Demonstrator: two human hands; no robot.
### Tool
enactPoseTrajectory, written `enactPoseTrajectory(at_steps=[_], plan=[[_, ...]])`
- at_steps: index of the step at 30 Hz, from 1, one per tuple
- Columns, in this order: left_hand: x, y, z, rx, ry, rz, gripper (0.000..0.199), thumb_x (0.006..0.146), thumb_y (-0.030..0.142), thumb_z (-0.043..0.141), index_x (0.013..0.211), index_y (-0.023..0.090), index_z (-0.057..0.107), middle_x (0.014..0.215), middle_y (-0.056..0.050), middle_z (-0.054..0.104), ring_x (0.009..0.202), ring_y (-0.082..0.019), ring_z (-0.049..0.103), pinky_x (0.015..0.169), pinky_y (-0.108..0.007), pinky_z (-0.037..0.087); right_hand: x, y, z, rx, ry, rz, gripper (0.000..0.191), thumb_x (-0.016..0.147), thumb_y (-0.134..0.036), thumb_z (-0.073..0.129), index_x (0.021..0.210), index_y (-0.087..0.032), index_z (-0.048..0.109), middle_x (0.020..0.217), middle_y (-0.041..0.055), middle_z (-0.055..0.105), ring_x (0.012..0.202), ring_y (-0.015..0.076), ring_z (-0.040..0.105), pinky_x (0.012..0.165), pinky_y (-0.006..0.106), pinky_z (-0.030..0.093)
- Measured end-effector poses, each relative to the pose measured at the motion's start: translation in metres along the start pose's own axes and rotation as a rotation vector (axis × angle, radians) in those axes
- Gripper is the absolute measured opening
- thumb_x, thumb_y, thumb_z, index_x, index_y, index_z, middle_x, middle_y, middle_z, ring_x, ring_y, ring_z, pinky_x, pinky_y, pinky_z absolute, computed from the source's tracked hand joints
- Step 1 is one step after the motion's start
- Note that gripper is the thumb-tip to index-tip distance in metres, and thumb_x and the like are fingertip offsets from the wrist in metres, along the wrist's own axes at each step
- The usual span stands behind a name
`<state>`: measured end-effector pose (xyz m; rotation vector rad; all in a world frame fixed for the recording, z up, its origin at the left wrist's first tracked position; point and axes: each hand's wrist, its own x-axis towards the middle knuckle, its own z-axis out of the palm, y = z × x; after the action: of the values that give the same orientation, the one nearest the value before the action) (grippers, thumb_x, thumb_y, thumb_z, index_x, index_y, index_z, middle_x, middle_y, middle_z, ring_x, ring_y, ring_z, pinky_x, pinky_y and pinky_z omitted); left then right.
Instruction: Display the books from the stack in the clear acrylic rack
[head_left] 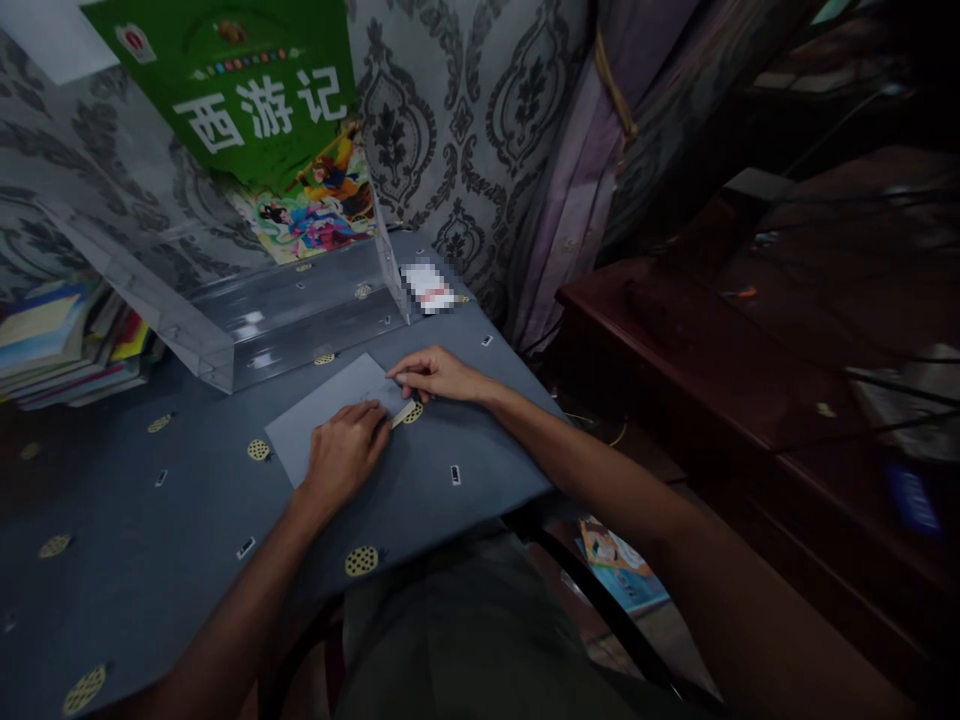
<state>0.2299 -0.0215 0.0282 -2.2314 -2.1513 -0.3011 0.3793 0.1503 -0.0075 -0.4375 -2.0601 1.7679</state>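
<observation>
Pale paper [337, 388], pineapple-patterned blue-grey tablecloth [187, 540]

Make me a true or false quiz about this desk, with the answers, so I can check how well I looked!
1. The left hand rests on a sheet of paper. True.
2. The stack of books is on the right of the picture. False: the stack of books is on the left.
3. The tablecloth is plain red. False: the tablecloth is grey-blue, with yellow spotted shapes on it.
4. The right hand is farther from the books than the left hand is. True.
5. The green cover with big white writing lies flat under the hands. False: the green cover is upright, beyond the hands.
</observation>
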Motion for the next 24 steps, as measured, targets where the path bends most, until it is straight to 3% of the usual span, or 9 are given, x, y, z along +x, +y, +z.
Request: enactPoseTrajectory(at_steps=[11, 18, 24], plan=[[0.000, 0.000, 0.001, 0.022, 0.009, 0.017, 0.022, 0.096, 0.029, 0.057, 0.109, 0.022, 0.073, 0.124, -0.007, 0.074, 0.111, -0.027, 0.070, 0.085, -0.039, 0.059, -0.005, -0.012, -0.002, -0.041, -0.013, 0.018, 0.031, 0.092, -0.027, 0.060, 0.116, -0.011, 0.071, 0.065, -0.0006, 0.070, 0.043, 0.0050, 0.049, 0.045, 0.017, 0.039], [0.000, 0.001, 0.004, 0.025, 0.004, 0.018, 0.023, 0.096, 0.026, 0.056, 0.111, 0.019, 0.073, 0.125, -0.010, 0.073, 0.113, -0.027, 0.069, 0.092, -0.042, 0.058, -0.008, -0.013, -0.003, -0.198, -0.107, 0.072, 0.030, 0.090, -0.025, 0.061, 0.113, -0.012, 0.075, 0.064, -0.0009, 0.071, 0.042, 0.0050, 0.047, 0.044, 0.017, 0.037], [-0.012, -0.021, -0.001, -0.081, -0.045, 0.039, 0.029, 0.098, 0.028, 0.052, 0.120, 0.020, 0.070, 0.132, -0.009, 0.069, 0.121, -0.024, 0.065, 0.102, -0.041, 0.054, -0.012, -0.018, -0.005, -0.284, -0.239, 0.030, 0.035, 0.081, -0.028, 0.072, 0.112, -0.012, 0.076, 0.069, -0.0007, 0.069, 0.061, 0.0109, 0.059, 0.059, 0.021, 0.044]])
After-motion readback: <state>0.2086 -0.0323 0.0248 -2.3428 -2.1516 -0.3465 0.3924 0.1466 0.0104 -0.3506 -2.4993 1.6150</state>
